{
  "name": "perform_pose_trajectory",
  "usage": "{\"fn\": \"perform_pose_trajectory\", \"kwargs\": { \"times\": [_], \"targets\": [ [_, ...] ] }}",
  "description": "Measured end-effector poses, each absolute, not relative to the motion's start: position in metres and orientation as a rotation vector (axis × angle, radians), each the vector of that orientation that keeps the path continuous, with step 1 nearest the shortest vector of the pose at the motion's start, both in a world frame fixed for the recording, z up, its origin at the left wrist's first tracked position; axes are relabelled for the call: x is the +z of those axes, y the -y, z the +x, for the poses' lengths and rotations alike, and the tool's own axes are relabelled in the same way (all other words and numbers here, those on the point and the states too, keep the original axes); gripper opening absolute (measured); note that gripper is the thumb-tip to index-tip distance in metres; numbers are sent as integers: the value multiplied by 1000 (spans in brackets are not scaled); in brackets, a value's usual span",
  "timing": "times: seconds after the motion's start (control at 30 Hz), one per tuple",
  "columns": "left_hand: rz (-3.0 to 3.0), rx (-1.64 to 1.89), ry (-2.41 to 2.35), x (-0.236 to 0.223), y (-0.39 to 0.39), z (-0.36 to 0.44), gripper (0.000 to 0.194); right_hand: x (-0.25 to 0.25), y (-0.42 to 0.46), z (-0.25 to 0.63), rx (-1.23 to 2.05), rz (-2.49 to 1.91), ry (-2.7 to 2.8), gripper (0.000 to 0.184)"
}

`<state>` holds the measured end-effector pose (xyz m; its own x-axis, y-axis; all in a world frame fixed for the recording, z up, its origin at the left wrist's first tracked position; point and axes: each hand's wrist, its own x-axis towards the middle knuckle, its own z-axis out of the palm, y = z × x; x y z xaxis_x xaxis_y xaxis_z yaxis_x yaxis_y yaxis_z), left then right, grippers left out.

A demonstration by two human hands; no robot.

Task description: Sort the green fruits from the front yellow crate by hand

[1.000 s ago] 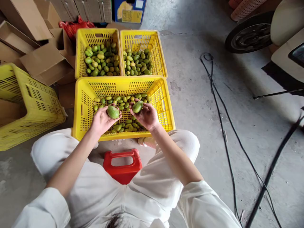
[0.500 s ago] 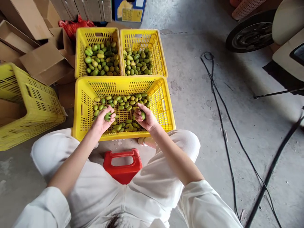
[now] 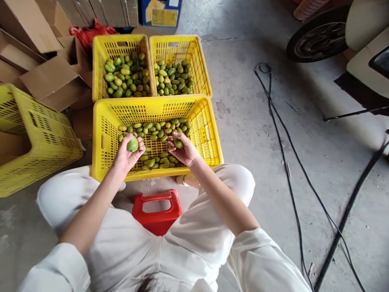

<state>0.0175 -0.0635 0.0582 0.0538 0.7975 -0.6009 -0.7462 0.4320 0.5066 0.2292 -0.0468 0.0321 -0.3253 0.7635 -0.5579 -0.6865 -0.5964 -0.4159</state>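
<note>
Over the near yellow crate (image 3: 152,106), my left hand (image 3: 125,156) is turned palm up and curled around a green fruit (image 3: 133,144) shaped like a small mango. My right hand (image 3: 187,152) faces it, its fingers closed round another green fruit (image 3: 178,142). Below them, green and yellowish fruits (image 3: 158,130) lie scattered on the slotted floor of the crate, some hidden by my hands. Two more yellow crates stand just behind: the left one (image 3: 97,67) holds a pile of larger-looking fruits (image 3: 127,77), the right one (image 3: 202,69) a similar pile (image 3: 174,77).
Cardboard boxes (image 3: 51,79) and a red bag (image 3: 91,32) are heaped at the left back, beside another yellow crate (image 3: 48,134). A red plastic seat with a handle slot (image 3: 156,217) is between my legs. Black cables (image 3: 282,150) cross the floor toward a wheeled vehicle (image 3: 322,36).
My left hand has rolled palm up, so its fruit shows more. The right hand has opened slightly and turned around its fruit. The whole view has shifted slightly.
</note>
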Motion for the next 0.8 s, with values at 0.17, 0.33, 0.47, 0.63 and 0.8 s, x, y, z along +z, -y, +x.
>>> {"fn": "perform_pose_trajectory", "kwargs": {
  "times": [0.17, 0.33, 0.47, 0.63, 0.8],
  "targets": [
    [9, 1150, -1037, 59, 63, 20, 17, 34, 48, 229, 2013, -908, 105, 32],
    [-24, 1139, -995, 57, 62, 22, 21, 37, 47, 231, 1984, -950, 160, 29],
    [15, 1202, -933, 57, 65, 22, 19, 40, 44, 231, 1953, -845, 135, 17],
    [111, 1147, -943, 57, 66, 23, 4, 38, 44, 228, 1857, -855, 68, 8],
    [45, 1085, -910, 59, 65, 24, 18, 35, 47, 230, 1876, -849, 4, 18]
  ]
}}
